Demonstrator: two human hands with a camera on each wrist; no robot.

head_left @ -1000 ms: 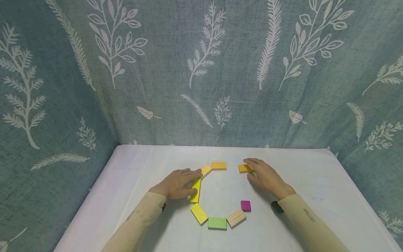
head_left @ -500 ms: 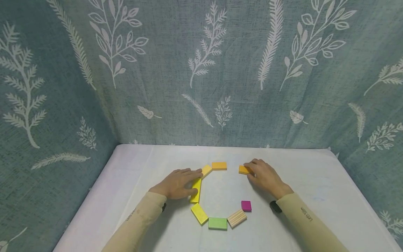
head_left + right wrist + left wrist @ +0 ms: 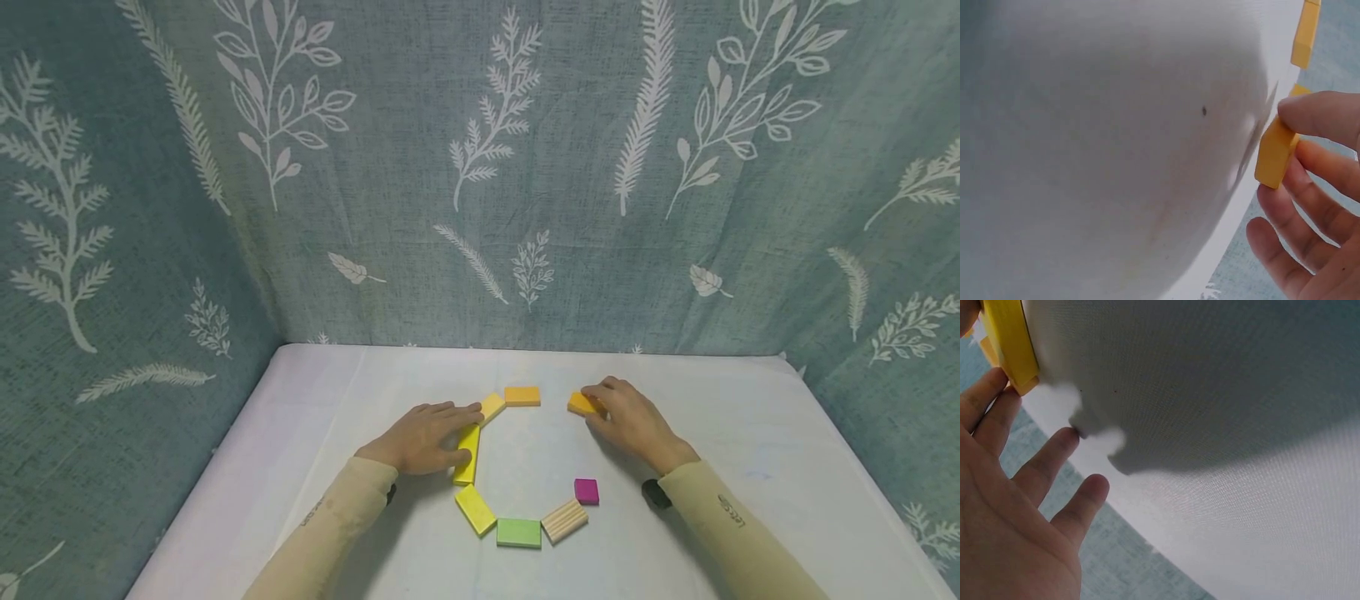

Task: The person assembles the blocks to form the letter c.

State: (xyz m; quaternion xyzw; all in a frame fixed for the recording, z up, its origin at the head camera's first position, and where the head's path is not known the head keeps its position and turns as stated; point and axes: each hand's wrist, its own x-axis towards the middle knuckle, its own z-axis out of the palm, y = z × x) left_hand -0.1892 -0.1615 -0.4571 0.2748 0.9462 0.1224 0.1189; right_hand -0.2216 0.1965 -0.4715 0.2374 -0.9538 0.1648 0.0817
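On the white table, wooden blocks form a loose ring. My right hand (image 3: 637, 425) pinches a small orange block (image 3: 581, 404) between thumb and fingers at the ring's back right; the right wrist view shows this orange block (image 3: 1275, 156) tilted, its lower end facing the camera. My left hand (image 3: 422, 437) rests with extended fingers on a long yellow block (image 3: 467, 462), thumb on its face. Its index finger reaches a pale orange block (image 3: 492, 408) at the far end. Another orange block (image 3: 522, 397) lies between the hands, with a gap before the pinched one.
Along the near side lie a yellow block (image 3: 476, 510), a green block (image 3: 518, 533), a ridged bare-wood block (image 3: 565, 521) and a small magenta block (image 3: 587, 492). Leaf-patterned curtain (image 3: 420, 167) encloses the table (image 3: 750, 417) at the back and sides.
My right fingers have closed in on the orange block and turned it slightly, so its left end angles up and away. The left hand and the other blocks stay in place.
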